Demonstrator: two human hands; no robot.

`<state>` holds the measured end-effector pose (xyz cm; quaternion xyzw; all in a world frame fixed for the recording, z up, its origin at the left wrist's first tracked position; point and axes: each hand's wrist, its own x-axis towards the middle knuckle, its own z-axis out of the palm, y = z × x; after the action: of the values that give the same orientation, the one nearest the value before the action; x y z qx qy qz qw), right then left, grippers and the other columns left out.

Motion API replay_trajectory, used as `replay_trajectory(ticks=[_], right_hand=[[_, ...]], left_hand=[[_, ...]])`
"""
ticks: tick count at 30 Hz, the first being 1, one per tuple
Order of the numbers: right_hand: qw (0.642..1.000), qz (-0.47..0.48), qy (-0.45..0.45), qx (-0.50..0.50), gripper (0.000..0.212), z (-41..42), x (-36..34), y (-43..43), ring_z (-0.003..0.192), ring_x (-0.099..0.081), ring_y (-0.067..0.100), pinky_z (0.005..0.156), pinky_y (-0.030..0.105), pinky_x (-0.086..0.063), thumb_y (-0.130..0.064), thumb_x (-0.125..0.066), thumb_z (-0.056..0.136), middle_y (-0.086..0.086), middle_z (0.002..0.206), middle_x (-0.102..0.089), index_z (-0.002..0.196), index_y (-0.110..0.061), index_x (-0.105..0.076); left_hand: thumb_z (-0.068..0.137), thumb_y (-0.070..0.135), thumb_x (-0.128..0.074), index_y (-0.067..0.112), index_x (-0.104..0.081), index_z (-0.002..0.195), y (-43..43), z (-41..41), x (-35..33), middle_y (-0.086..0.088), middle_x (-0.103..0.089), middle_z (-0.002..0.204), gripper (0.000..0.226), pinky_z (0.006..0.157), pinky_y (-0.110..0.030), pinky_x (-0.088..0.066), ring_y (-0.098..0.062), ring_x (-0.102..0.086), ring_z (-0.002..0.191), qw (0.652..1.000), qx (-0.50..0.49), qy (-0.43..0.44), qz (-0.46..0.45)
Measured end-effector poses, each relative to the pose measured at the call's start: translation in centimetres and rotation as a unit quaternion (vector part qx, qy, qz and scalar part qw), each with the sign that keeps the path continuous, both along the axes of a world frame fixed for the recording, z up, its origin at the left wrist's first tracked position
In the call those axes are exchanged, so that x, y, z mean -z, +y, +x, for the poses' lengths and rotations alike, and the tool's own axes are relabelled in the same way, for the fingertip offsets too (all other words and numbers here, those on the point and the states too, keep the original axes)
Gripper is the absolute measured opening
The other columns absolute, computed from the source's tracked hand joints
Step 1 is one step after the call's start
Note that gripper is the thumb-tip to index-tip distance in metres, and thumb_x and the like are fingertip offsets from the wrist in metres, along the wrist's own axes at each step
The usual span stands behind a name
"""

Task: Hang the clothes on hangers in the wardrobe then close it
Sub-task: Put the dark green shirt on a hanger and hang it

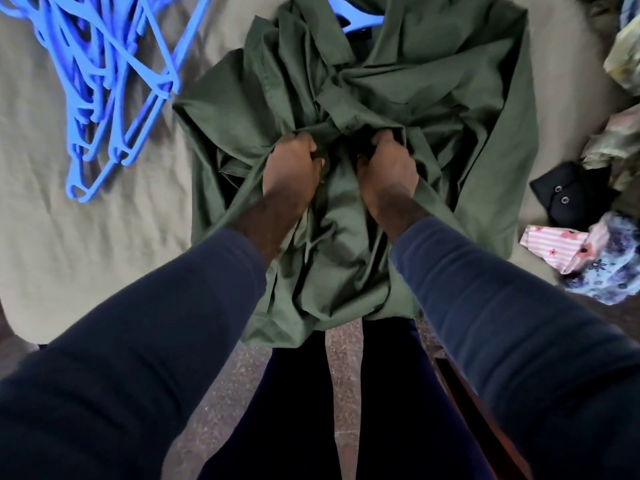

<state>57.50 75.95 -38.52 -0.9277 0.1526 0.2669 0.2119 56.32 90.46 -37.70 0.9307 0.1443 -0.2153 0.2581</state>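
Observation:
A dark green shirt (433,98) lies crumpled on the bed, its lower part hanging over the near edge. My left hand (292,168) and my right hand (388,168) sit side by side at its middle, each gripping a bunch of the green fabric with curled fingers. A blue hanger (356,15) pokes out at the shirt's collar end, mostly hidden by cloth. The wardrobe is out of view.
A tangled pile of blue hangers (114,81) lies on the olive bedsheet (69,237) at the left. More clothes lie at the right: a black garment (568,192), a pink striped piece (554,247) and floral fabric (609,268). Speckled floor (343,358) shows below.

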Motion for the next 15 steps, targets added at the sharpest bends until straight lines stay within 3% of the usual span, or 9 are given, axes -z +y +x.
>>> replay_trajectory(ticks=[3, 8, 12, 15], right_hand=[[1.0, -0.024, 0.006, -0.012, 0.033, 0.6, 0.7, -0.2, 0.118, -0.057, 0.037, 0.092, 0.043, -0.048, -0.026, -0.051, 0.099, 0.012, 0.129, -0.06, 0.13, -0.015, -0.055], [0.998, -0.045, -0.025, -0.038, 0.029, 1.2, 0.9, -0.6, 0.113, -0.059, 0.038, 0.089, 0.042, -0.049, -0.02, -0.046, 0.099, 0.014, 0.128, -0.058, 0.119, -0.013, -0.066], [0.998, 0.038, -0.054, -0.019, 0.023, 0.0, 0.8, -1.2, 0.111, -0.055, 0.038, 0.093, 0.042, -0.045, -0.016, -0.05, 0.093, 0.019, 0.119, -0.059, 0.106, -0.004, -0.065], [0.992, 0.091, -0.081, 0.017, 0.016, -1.3, 0.6, -1.6, 0.103, -0.058, 0.039, 0.089, 0.042, -0.042, -0.012, -0.052, 0.088, 0.021, 0.103, -0.064, 0.097, -0.002, -0.061]], left_hand=[[0.087, 0.017, -0.066, 0.011, -0.064, 0.106, 0.2, 0.4, 0.7, -0.014, -0.063, 0.112, 0.019, 0.085, -0.038, -0.051, -0.033, -0.061, 0.099, 0.999, 0.0, 0.038, 0.003], [0.082, 0.014, -0.068, 0.015, -0.064, 0.09, 0.3, 0.3, 0.4, -0.01, -0.068, 0.094, 0.009, 0.078, -0.039, -0.055, -0.03, -0.065, 0.087, 0.998, -0.035, 0.042, -0.039], [0.078, 0.011, -0.068, 0.014, -0.064, 0.082, 0.4, -0.6, -0.8, 0.003, -0.062, 0.074, 0.007, 0.067, -0.03, -0.054, -0.019, -0.062, 0.074, 0.994, -0.075, 0.023, -0.078], [0.079, 0.013, -0.072, 0.018, -0.061, 0.078, 0.4, -1.9, -1.8, 0.009, -0.056, 0.068, 0.012, 0.063, -0.02, -0.046, -0.01, -0.056, 0.068, 0.991, -0.097, 0.01, -0.092]])
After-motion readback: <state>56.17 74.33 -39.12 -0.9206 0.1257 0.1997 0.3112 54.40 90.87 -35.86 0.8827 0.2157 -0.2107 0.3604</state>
